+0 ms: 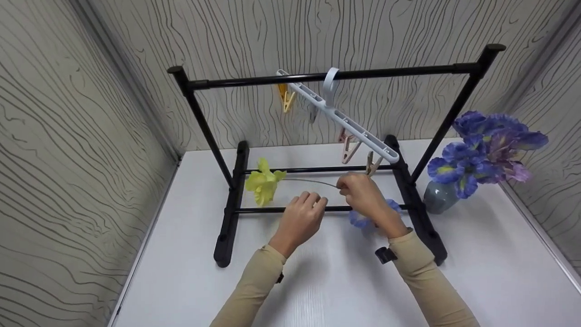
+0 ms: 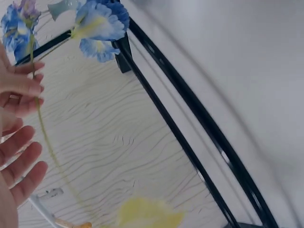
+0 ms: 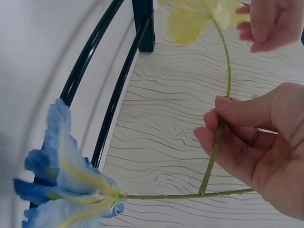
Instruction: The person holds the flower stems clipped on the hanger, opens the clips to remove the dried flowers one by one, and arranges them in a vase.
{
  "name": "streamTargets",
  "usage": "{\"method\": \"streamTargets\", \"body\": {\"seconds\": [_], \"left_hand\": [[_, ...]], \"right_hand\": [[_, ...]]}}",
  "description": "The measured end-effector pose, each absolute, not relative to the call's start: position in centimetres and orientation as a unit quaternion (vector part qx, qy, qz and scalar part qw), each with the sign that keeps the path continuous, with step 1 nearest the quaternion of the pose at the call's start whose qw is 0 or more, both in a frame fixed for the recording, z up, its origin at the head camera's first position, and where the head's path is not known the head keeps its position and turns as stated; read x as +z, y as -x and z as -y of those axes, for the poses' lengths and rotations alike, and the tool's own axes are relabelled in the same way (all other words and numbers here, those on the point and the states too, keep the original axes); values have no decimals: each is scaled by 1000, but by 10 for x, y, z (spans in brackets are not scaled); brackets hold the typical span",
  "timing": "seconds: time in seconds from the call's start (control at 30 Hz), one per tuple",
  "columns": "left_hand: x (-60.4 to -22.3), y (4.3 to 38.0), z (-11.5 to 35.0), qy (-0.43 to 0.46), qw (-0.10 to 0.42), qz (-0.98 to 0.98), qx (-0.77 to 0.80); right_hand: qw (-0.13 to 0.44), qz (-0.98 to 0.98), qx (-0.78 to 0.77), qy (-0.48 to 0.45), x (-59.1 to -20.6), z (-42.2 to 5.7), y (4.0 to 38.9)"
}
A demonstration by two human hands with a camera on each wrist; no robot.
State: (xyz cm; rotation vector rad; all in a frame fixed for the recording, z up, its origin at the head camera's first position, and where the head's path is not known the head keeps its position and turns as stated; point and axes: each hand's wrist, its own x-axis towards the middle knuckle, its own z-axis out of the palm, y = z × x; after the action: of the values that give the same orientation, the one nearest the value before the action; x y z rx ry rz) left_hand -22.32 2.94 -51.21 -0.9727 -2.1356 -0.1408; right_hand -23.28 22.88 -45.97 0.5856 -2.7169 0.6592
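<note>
My right hand (image 1: 363, 195) pinches a thin green artificial flower stem (image 3: 228, 71) between thumb and fingers. A yellow flower (image 1: 263, 184) tops the stem on the left. Near my right wrist, a blue flower (image 3: 71, 175) sits on a side stem that joins the held one; in the head view the hand partly hides that blue flower (image 1: 361, 219). My left hand (image 1: 302, 215) hovers between the yellow flower and my right hand, below the stem. Its fingers (image 2: 28, 166) are loosely bent, apart from the stem, and hold nothing.
A black rack (image 1: 254, 81) stands around the hands. From its top bar hangs a pale blue clip hanger (image 1: 358, 129) with yellow (image 1: 287, 100), pink (image 1: 348, 150) and brown clips (image 1: 372, 164). At right, a grey-blue vase (image 1: 439, 197) holds blue and purple flowers (image 1: 490, 150).
</note>
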Motion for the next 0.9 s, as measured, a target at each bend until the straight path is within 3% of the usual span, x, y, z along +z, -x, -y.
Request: {"method": "streamTargets", "body": {"seconds": [0.57,0.9], "left_hand": [[-543,219,-70,374,294,864,-162],[-545,218,-75,379,263,868,-183]], "right_hand": [[228,910,304,-167,-424,-236,212],[236,905,322,-148,-409,-260,203]]}}
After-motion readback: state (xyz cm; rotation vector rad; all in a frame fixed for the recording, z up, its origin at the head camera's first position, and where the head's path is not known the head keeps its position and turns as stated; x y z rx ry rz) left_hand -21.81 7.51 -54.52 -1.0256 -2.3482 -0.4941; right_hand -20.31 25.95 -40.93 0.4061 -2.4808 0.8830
